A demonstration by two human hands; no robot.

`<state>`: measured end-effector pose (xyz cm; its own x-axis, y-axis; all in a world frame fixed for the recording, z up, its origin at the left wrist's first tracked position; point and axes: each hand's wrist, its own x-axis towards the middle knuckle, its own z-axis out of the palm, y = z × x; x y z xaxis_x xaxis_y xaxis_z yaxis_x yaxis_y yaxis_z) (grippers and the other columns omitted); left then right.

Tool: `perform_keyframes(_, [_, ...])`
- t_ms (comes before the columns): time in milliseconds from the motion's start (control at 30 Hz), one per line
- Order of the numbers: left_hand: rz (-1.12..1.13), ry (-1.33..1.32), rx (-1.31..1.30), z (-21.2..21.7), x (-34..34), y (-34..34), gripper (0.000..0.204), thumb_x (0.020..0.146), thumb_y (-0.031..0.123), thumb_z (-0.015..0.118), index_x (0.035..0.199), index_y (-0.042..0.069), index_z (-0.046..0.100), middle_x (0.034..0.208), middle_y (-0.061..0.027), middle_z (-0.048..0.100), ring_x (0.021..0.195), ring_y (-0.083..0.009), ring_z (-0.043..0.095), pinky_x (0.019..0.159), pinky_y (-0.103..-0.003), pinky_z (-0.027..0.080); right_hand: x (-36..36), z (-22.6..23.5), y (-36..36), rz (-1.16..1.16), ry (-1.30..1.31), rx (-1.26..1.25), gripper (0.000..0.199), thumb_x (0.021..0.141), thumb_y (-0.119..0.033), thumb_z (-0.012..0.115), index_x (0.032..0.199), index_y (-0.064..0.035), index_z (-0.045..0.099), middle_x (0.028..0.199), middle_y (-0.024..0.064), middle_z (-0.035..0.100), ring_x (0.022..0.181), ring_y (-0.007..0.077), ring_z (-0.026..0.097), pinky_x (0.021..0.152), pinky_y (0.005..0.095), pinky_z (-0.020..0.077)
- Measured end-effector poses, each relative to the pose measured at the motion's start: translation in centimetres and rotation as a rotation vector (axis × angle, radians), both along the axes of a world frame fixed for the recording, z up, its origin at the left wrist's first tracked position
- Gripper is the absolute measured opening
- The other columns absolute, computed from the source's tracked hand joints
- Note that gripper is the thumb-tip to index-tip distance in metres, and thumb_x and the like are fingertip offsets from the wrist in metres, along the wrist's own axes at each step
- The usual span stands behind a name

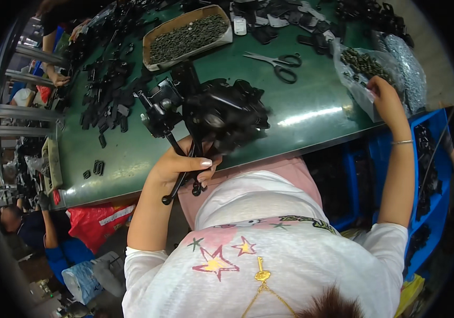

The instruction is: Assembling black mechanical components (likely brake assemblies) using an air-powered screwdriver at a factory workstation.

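Observation:
My left hand is closed round the thin arms of several black brake levers, held up above the near edge of the table. The levers' ball ends hang below my fingers, and their bulky clamp ends bunch together above, partly blurred. Over at the right, my right hand reaches to a clear plastic bag of small brass-coloured metal parts. Its thumb and fingertips come together at the bag's side; what they pinch is too small to make out.
On the green table lie scissors, a cardboard box of small fasteners and black parts at left. A bubble-wrap roll lies beyond the bag. A blue rack stands at right. Another person's hand is at far left.

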<state>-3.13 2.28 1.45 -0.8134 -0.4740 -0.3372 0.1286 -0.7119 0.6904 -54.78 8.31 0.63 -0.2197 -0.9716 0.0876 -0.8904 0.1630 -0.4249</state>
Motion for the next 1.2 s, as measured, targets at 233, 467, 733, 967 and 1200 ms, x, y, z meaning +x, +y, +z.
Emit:
perform_keyframes(233, [0.095, -0.218, -0.230, -0.4, 0.4, 0.6, 0.053, 0.078, 0.008, 0.080, 0.118, -0.002, 0.047, 0.080, -0.0066, 0.056, 0.057, -0.0131, 0.053, 0.051, -0.028, 0.045, 0.2, 1.1, -0.8, 0.011, -0.033, 0.113, 0.021, 0.083, 0.003, 0.063, 0.103, 0.0000, 0.058, 0.085, 0.0062, 0.056, 0.079, 0.0150, 0.053, 0.073, 0.0277, 0.0450])
perform_keyframes(467, [0.065, -0.311, -0.284, -1.0, 0.8, 0.9, 0.045, 0.079, 0.006, 0.077, 0.116, 0.000, 0.051, 0.081, -0.0041, 0.056, 0.059, -0.0110, 0.051, 0.052, -0.026, 0.041, 0.8, 0.8, -1.4, 0.090, -0.147, 0.045, 0.021, 0.086, 0.000, 0.064, 0.106, -0.0017, 0.058, 0.086, 0.0014, 0.054, 0.079, 0.0113, 0.050, 0.072, 0.0246, 0.0429])
perform_keyframes(733, [0.205, -0.183, -0.264, -2.0, 1.9, 1.8, 0.049, 0.078, 0.000, 0.073, 0.120, 0.002, 0.048, 0.092, -0.0072, 0.056, 0.067, -0.0106, 0.052, 0.053, -0.024, 0.042, 8.5, 5.9, 1.0, -0.048, -0.423, -0.227, 0.021, 0.088, -0.001, 0.065, 0.109, -0.0018, 0.066, 0.091, 0.0016, 0.060, 0.080, 0.0105, 0.054, 0.071, 0.0246, 0.0455])
perform_keyframes(967, [0.205, -0.190, -0.196, -2.1, 2.2, 1.9, 0.060, 0.075, -0.002, 0.074, 0.127, 0.003, 0.045, 0.097, -0.0100, 0.056, 0.071, -0.0111, 0.054, 0.055, -0.022, 0.043, 20.8, 4.6, 1.4, 0.513, -0.839, -0.337, 0.024, 0.077, 0.005, 0.074, 0.101, -0.0007, 0.070, 0.097, 0.0101, 0.072, 0.087, 0.0175, 0.069, 0.068, 0.0255, 0.0526])
perform_keyframes(1200, [0.198, -0.276, -0.150, -1.8, 2.5, 2.3, 0.065, 0.075, -0.003, 0.073, 0.132, 0.003, 0.044, 0.097, -0.0106, 0.057, 0.071, -0.0112, 0.055, 0.055, -0.022, 0.044, 21.0, 5.5, 0.2, 0.730, -0.475, -0.484, 0.018, 0.075, 0.002, 0.076, 0.091, -0.0008, 0.070, 0.087, 0.0129, 0.072, 0.083, 0.0255, 0.069, 0.070, 0.0325, 0.0540])
